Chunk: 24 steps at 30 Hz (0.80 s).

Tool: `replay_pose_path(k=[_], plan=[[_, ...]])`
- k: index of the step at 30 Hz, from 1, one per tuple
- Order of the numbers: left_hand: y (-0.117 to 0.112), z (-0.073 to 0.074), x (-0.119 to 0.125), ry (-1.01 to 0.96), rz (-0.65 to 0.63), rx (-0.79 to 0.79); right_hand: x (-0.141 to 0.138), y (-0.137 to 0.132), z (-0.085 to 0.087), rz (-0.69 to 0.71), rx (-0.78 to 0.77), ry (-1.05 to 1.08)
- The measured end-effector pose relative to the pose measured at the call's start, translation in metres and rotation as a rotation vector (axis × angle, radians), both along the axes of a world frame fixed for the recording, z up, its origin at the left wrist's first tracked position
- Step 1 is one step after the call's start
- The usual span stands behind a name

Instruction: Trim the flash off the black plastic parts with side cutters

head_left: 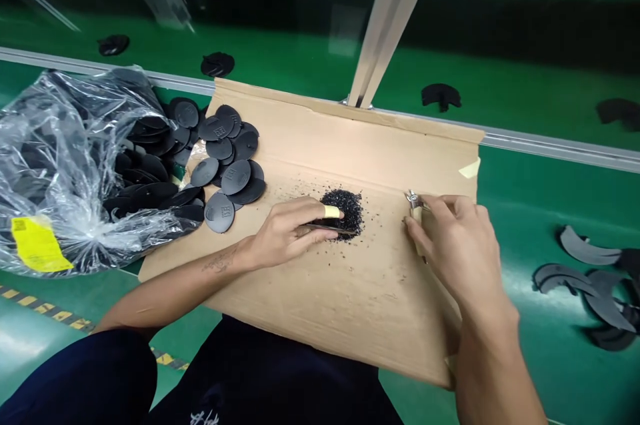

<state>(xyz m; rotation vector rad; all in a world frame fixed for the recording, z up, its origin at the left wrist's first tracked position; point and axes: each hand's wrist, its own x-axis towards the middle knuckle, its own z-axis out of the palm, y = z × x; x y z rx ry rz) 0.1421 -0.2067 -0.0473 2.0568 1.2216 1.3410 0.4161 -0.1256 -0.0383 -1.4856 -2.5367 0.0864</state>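
Our left hand pinches a thin black piece, seen nearly edge-on, between fingers and thumb over the scraps heaped on the cardboard. Our right hand grips a tool, its metal tip well apart from the piece; its kind we cannot make out. Were that tip to slip at the rim, it could gouge the piece or nick our left fingertips, since they sit close to the edge and the tape covers just one finger. A slack pinch might drop the piece into the scraps. Our left forearm, near the overlapping discs beside the bag, could knock some loose.
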Motion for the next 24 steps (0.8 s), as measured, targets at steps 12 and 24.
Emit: replay_pose_path(k=[12, 24], plan=[[0.001, -0.002, 0.001, -0.009, -0.028, 0.024, -0.019, -0.016, 0.017, 0.182, -0.223, 0.452], [0.0, 0.0, 0.0, -0.089, -0.136, -0.035, -0.034, -0.028, 0.015, 0.518, -0.276, 0.644]])
